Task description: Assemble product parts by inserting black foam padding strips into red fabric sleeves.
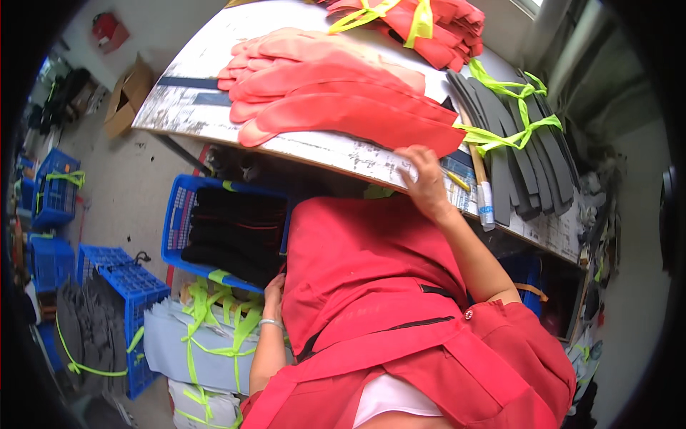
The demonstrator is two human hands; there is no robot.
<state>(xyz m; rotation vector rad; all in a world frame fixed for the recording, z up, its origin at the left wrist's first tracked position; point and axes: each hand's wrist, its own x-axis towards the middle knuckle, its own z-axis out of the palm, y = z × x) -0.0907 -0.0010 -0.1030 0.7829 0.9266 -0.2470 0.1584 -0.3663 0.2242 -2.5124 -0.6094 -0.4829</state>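
Note:
Long curved red fabric pieces [336, 93] lie in an overlapping, fanned stack on the worn white table [179, 118]. At the table's near edge is my right hand [427, 184], its fingers bent and thumb apart. Its fingertips are by the right end of the red stack, and nothing shows in its grasp. My left hand [274, 292] hangs low beside the red apron [371, 243], next to the rim of a blue crate [175, 236]. Its fingers are mostly hidden, so any grip there cannot be made out. Dark folded cloth [232, 229] fills that crate.
Dark grey strips [525, 157] bundled with neon-yellow ties lie on the table's right, beside a wooden-handled tool [482, 182] and a yellow pencil-like stick [456, 180]. Another red bundle [446, 36] lies behind. Tied grey-blue cloth [175, 347] and blue crates [132, 286] stand at lower left.

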